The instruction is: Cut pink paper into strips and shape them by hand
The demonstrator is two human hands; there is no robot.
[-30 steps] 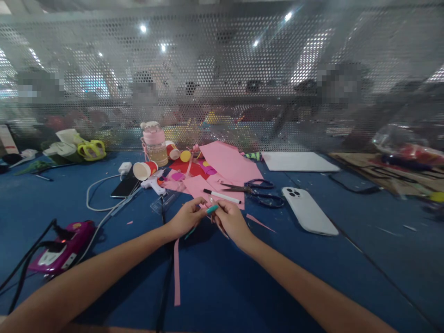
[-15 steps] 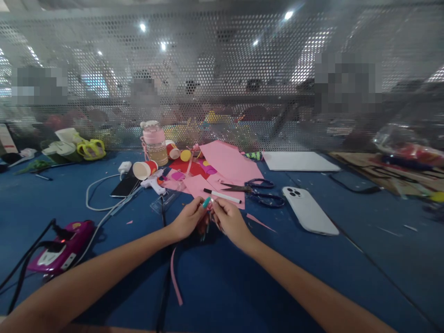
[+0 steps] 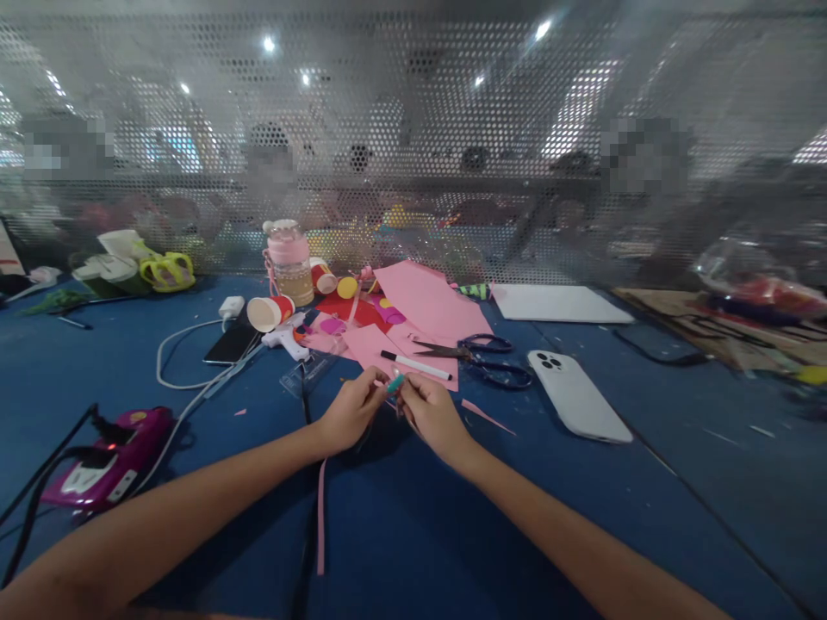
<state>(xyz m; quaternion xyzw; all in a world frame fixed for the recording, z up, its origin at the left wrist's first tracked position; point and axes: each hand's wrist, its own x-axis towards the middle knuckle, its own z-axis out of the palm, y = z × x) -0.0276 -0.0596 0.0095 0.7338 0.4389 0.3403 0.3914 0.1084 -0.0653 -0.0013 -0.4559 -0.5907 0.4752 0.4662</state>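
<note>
A blue felt-covered table (image 3: 581, 534) is stretching out under a perforated metal screen (image 3: 452, 129), with blurred figures working beyond it. At far left a magenta plastic glue gun (image 3: 103, 461) is resting, apparently powered. Moving right, the left hand (image 3: 349, 418) is pinching one end of a long pink paper strip (image 3: 320, 517) that is trailing toward the near edge, while the right hand (image 3: 430, 413) is closing its fingers around a small teal-tipped tool (image 3: 395, 383). The strip could tear if the hands were pulling apart. Black-handled scissors (image 3: 481, 353) and a white phone (image 3: 578, 396) are lying farther right.
</note>
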